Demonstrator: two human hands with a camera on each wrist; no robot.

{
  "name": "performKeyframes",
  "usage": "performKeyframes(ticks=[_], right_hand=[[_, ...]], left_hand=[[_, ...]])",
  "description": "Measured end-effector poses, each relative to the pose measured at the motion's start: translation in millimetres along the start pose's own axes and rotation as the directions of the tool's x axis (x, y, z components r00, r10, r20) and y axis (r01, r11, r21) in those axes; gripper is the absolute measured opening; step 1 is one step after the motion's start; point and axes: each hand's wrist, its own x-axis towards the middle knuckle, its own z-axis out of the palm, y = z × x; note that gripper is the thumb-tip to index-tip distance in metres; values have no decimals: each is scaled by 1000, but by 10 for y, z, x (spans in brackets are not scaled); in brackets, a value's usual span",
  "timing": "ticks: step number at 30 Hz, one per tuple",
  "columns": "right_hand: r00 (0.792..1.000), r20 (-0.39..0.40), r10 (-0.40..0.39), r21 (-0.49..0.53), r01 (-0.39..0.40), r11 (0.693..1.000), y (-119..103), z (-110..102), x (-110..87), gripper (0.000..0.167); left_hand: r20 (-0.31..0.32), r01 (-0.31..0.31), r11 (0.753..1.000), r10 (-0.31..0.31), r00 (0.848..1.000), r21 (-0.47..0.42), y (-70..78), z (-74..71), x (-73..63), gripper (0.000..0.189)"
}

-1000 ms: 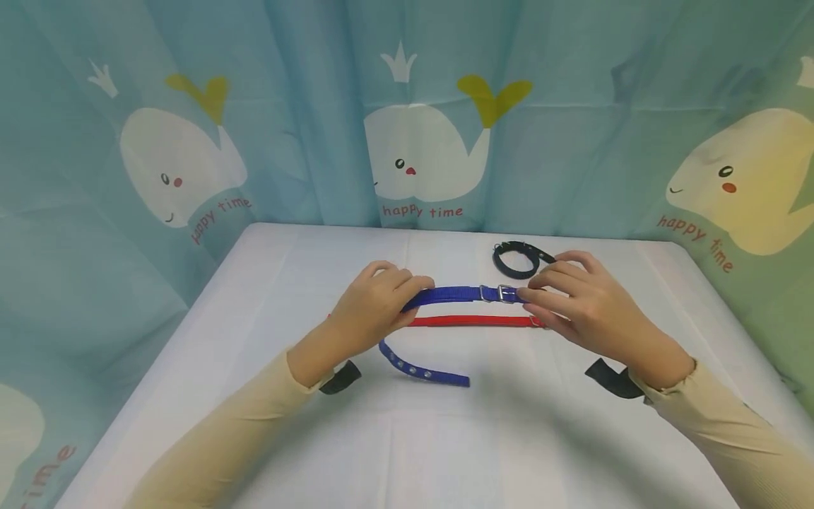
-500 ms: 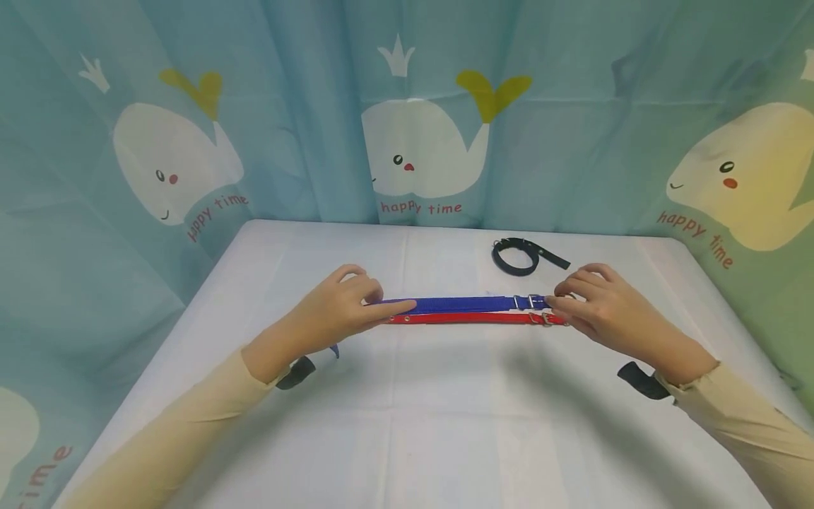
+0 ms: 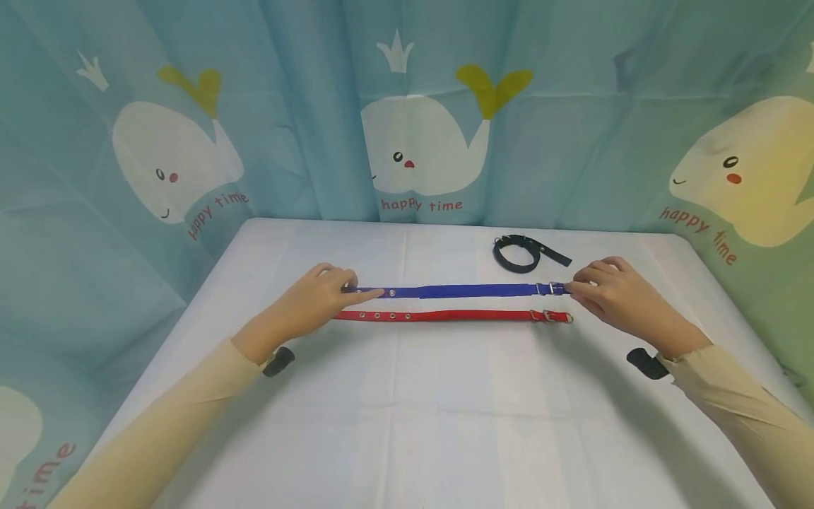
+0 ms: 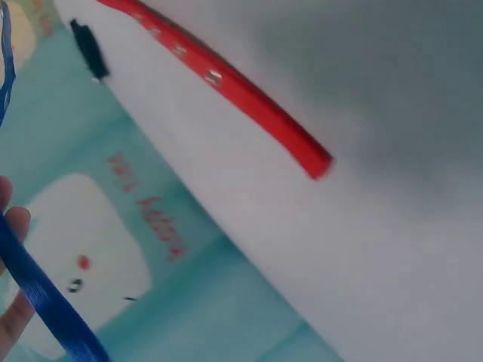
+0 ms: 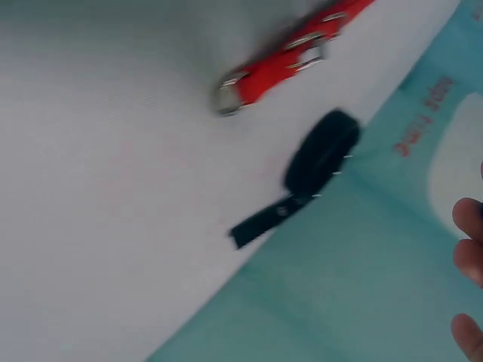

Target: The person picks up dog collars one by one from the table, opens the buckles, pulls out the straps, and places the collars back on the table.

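Observation:
A blue collar (image 3: pixel 477 290) with a metal buckle and eyelets is stretched nearly straight between my two hands. My left hand (image 3: pixel 314 300) pinches it toward the eyelet end, thumb along the strap. At the buckle end, the fingertips of my right hand (image 3: pixel 613 297) grip it. In the left wrist view, the blue strap (image 4: pixel 49 298) runs past my fingers at the left edge. Only a few right fingers (image 5: pixel 469 260) show at the edge of the right wrist view. Just nearer than the blue collar, a red collar (image 3: pixel 470 315) lies straight on the table, its left end behind my left hand.
A black collar (image 3: pixel 516 268), buckled into a ring with its tail pointing right, lies toward the back of the white table (image 3: pixel 445 438). Behind the table hangs a blue-green curtain (image 3: pixel 572 162) printed with whales.
My hands have drawn apart, left hand leftward and right hand rightward, pulling the blue collar straight. Its dangling eyelet end is no longer hanging. It now sits slightly farther back, uncovering more red collar.

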Motion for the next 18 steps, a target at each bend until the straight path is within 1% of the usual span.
performKeyframes(ticks=[4,7,8,11,14,18], right_hand=[[999,35,24,-5,-24,1000,74,134,-30,30],[995,88,45,-15,-44,999,123,248,-41,28],[993,106,52,-20,-50,999,138,289,-44,26],[987,149,59,-23,-56,998,179,410,-46,24],[986,163,42,-21,-39,999,211,517,-42,23],[988,154,17,-31,-13,999,239,598,-35,25]], left_hand=[[62,7,1000,-7,998,-1,-129,122,19,69],[124,31,1000,-31,992,-3,-228,247,44,73],[147,44,999,-43,988,-3,-260,299,51,73],[227,79,997,-76,971,-4,-332,452,68,73],[293,100,995,-94,952,-7,-374,585,87,71],[337,125,992,-109,935,-25,-388,668,106,69]])
